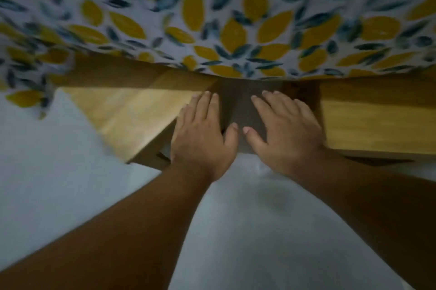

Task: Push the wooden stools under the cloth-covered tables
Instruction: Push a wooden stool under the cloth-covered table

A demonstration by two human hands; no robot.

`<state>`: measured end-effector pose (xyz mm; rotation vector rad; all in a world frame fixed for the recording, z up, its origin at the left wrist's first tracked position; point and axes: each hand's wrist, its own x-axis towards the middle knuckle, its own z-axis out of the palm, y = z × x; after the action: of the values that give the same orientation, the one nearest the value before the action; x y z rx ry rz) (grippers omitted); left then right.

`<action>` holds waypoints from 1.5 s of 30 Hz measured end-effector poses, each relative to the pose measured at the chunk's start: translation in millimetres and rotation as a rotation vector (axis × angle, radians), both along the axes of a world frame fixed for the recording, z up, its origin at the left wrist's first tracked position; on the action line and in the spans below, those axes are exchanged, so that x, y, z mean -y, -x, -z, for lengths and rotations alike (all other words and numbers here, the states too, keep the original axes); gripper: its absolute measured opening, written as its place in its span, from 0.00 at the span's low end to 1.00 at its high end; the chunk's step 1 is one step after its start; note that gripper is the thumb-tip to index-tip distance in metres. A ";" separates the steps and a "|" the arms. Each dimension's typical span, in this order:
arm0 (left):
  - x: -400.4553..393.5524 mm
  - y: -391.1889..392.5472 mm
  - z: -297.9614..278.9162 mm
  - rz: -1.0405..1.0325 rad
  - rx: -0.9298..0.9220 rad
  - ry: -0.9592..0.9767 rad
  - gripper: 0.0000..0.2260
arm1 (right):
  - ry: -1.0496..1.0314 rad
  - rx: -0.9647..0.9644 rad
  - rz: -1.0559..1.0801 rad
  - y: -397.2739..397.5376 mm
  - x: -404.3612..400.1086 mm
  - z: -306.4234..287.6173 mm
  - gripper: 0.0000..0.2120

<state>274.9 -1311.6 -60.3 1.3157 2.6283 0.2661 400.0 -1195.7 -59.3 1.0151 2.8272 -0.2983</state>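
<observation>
left stool: wooden stool [132, 119] sits skewed on the pale floor [59, 183], far edge just under the hanging cloth [236, 18], most of its seat out in the open
right stool: second stool [377, 122] squarer to the worktop, far edge likewise under the cloth hem
left hand: left hand [203, 138] flat on the left stool's near corner, fingers [207, 103] straight and close together, gripping nothing
right hand: right hand [285, 133] flat by the right stool's inner edge, fingers spread wide, holding nothing; contact unclear
handling: stiff solid wood, likely fairly heavy, should slide on smooth floor; skewed one may pivot
hold: palms against near seat edge, low and centred
risk: cloth may catch and bunch
</observation>
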 end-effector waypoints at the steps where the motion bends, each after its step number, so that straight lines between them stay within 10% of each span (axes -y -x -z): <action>1: 18.7 16.0 -4.5 -0.004 0.001 -0.006 0.34 | -0.007 -0.002 -0.002 15.1 12.6 -2.4 0.36; 27: 72.5 310.9 57.7 0.168 -0.048 0.055 0.37 | -0.091 -0.145 0.327 257.8 143.7 67.3 0.35; 37: 75.4 313.2 68.0 0.160 -0.066 0.021 0.39 | -0.107 -0.098 0.225 252.7 130.9 69.2 0.44; 45: 87.3 234.2 64.9 -0.264 0.043 -0.054 0.39 | 0.028 0.141 -0.152 233.3 53.2 50.7 0.48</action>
<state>40.7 -1398.9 -125.2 0.9631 2.7729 0.4006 166.6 -1249.0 -110.0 0.7769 2.7446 -0.2401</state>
